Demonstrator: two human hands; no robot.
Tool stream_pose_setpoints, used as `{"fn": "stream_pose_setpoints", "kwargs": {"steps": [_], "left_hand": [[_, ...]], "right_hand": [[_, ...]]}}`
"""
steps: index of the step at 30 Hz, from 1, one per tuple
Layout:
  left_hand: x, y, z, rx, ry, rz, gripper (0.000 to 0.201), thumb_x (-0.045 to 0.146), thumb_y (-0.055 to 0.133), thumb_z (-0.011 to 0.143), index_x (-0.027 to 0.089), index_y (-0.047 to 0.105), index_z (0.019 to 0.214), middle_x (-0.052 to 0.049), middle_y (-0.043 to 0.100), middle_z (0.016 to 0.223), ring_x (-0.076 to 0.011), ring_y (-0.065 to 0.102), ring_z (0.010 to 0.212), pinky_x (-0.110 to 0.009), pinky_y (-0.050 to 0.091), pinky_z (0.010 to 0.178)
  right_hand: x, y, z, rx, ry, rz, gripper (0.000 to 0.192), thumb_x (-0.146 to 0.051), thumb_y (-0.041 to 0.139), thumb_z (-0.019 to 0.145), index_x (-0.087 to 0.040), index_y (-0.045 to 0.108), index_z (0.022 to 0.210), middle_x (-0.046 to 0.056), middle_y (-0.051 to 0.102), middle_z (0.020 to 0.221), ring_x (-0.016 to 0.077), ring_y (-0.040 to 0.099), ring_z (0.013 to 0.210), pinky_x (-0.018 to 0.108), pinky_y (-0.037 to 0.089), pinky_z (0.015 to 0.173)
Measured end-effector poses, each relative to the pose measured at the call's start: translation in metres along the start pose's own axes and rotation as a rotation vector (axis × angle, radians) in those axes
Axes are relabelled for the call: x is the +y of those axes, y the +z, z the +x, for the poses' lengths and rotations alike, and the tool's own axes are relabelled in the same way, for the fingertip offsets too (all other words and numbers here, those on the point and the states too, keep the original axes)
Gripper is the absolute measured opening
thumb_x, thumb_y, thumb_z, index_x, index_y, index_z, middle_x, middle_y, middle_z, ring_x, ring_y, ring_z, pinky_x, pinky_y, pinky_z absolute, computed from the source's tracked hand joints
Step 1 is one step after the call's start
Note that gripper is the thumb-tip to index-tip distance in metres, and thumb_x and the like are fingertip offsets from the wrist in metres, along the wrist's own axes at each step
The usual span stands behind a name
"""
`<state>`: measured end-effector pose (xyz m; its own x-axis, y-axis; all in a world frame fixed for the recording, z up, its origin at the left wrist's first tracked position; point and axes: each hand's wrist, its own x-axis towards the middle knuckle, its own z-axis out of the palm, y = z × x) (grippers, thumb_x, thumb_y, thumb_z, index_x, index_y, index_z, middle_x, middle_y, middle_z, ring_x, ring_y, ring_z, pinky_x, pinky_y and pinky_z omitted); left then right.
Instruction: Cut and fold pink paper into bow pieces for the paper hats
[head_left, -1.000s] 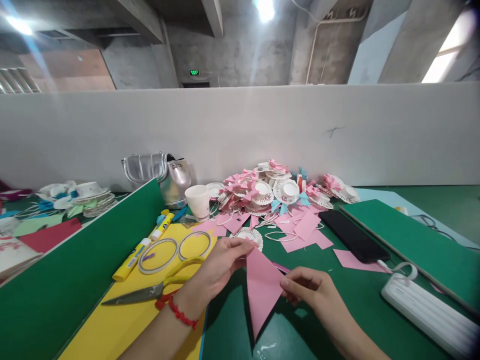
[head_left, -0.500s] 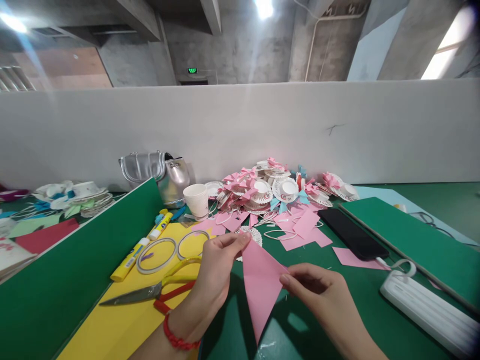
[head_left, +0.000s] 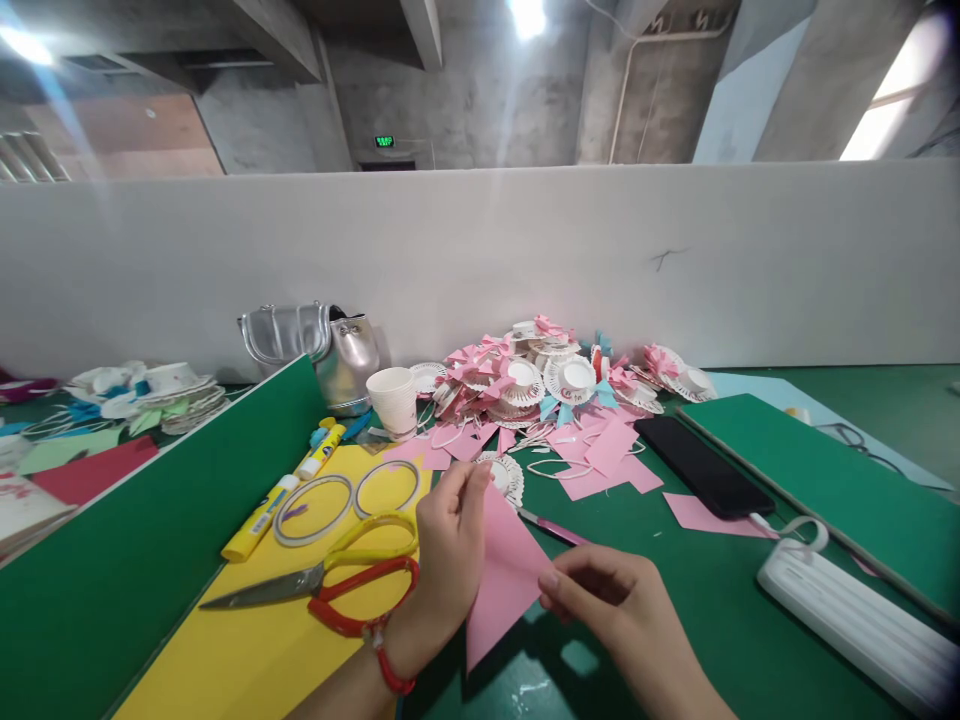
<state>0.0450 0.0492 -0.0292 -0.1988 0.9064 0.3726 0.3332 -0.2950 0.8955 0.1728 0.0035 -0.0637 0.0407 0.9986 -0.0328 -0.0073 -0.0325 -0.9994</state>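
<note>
A piece of pink paper (head_left: 504, 580), folded to a pointed shape, is held up between both hands above the green table. My left hand (head_left: 452, 545) pinches its top corner, with thumb and fingers closed. At its right corner, my right hand (head_left: 607, 595) grips the edge between thumb and forefinger. Behind the paper lie a small white fluted paper piece (head_left: 504, 478) and a slim purple pen-like tool (head_left: 555, 528), partly hidden. Scissors (head_left: 345, 578) with one yellow and one red handle rest just left of my left wrist.
Yellow paper (head_left: 247, 640) carries two tape rings (head_left: 313, 510) and glue sticks (head_left: 259, 520). A paper cup (head_left: 393, 400) stands before a heap of pink-and-white paper crafts (head_left: 517, 380). Right are a phone (head_left: 705, 468), a power strip (head_left: 847, 620) and a green board (head_left: 817, 480). Another green board (head_left: 172, 520) stands left.
Both hands have shifted slightly with the pink paper, the right one leftward. My left hand has turned, covering more of the paper. The scissor handles and the purple tool now show.
</note>
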Motion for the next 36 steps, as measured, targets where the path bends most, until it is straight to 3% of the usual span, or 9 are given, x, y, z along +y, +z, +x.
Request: {"fn": "stream_pose_setpoints", "kwargs": {"steps": [6,11,14,17,22,26,29,32,36], "left_hand": [[-0.011,-0.001,0.009,-0.004,0.041,0.016,0.023,0.031,0.047,0.08,0.016,0.061,0.071,0.0,0.055,0.058,-0.0174,0.052,0.064,-0.023,0.038,0.057],[-0.016,0.001,0.008,-0.187,-0.201,-0.174,0.04,0.041,0.048,0.078,0.013,0.055,0.106,0.003,0.051,0.055,-0.0148,0.051,0.053,-0.024,0.041,0.053],[-0.017,0.005,0.0,-0.373,-0.28,-0.21,0.022,0.034,0.054,0.072,0.014,0.059,0.081,0.001,0.053,0.062,-0.0151,0.051,0.06,-0.024,0.041,0.057],[-0.02,0.009,-0.007,-0.351,-0.226,-0.124,0.018,0.028,0.053,0.071,0.016,0.052,0.057,0.003,0.048,0.057,-0.0136,0.045,0.057,-0.022,0.037,0.054],[-0.026,0.013,-0.01,-0.282,-0.149,-0.113,0.019,0.028,0.05,0.074,0.016,0.053,0.06,0.003,0.046,0.056,-0.0124,0.042,0.055,-0.021,0.033,0.05],[-0.029,0.014,-0.012,-0.346,-0.334,-0.214,0.02,0.033,0.056,0.07,0.014,0.058,0.075,0.003,0.049,0.053,-0.0117,0.044,0.048,-0.021,0.034,0.047],[-0.028,0.014,-0.013,-0.43,-0.409,-0.295,0.022,0.035,0.059,0.065,0.013,0.058,0.066,0.003,0.052,0.053,-0.0111,0.047,0.048,-0.021,0.037,0.048],[-0.029,0.014,-0.013,-0.384,-0.438,-0.249,0.025,0.036,0.06,0.062,0.014,0.053,0.052,0.006,0.045,0.043,-0.0074,0.041,0.036,-0.019,0.03,0.039],[-0.03,0.013,-0.013,-0.357,-0.521,-0.205,0.025,0.038,0.061,0.062,0.014,0.054,0.056,0.01,0.036,0.032,-0.0048,0.031,0.025,-0.017,0.018,0.031]], "right_hand": [[0.003,0.005,0.0,0.018,0.007,0.0,0.024,-0.037,0.068,0.06,-0.015,0.063,0.051,0.002,0.061,0.047,0.0128,0.053,0.045,0.021,0.041,0.043],[0.002,-0.007,0.008,0.072,0.033,0.073,0.025,-0.037,0.068,0.06,-0.014,0.065,0.053,0.003,0.061,0.05,0.0129,0.052,0.048,0.023,0.042,0.048],[0.003,-0.016,0.013,0.12,0.066,0.124,0.023,-0.035,0.07,0.059,-0.013,0.067,0.056,0.003,0.061,0.051,0.0136,0.052,0.05,0.024,0.044,0.05],[0.006,-0.02,0.016,0.121,0.087,0.164,0.021,-0.034,0.071,0.059,-0.013,0.067,0.057,0.004,0.062,0.053,0.0137,0.053,0.052,0.024,0.044,0.052],[0.01,-0.02,0.018,0.106,0.112,0.191,0.02,-0.032,0.071,0.06,-0.013,0.067,0.058,0.003,0.063,0.053,0.0112,0.052,0.049,0.023,0.043,0.051],[0.01,-0.023,0.02,0.155,0.124,0.221,0.02,-0.032,0.072,0.059,-0.013,0.068,0.06,0.003,0.064,0.055,0.0111,0.053,0.051,0.022,0.044,0.053],[0.01,-0.028,0.023,0.192,0.143,0.243,0.02,-0.032,0.073,0.057,-0.013,0.068,0.061,0.004,0.065,0.057,0.0114,0.054,0.054,0.021,0.044,0.055],[0.01,-0.031,0.024,0.181,0.142,0.229,0.02,-0.032,0.073,0.057,-0.013,0.068,0.061,0.004,0.065,0.058,0.0115,0.054,0.055,0.021,0.045,0.055],[0.011,-0.033,0.025,0.184,0.142,0.215,0.019,-0.032,0.073,0.057,-0.013,0.069,0.061,0.004,0.066,0.057,0.0112,0.054,0.053,0.021,0.044,0.054]]}}
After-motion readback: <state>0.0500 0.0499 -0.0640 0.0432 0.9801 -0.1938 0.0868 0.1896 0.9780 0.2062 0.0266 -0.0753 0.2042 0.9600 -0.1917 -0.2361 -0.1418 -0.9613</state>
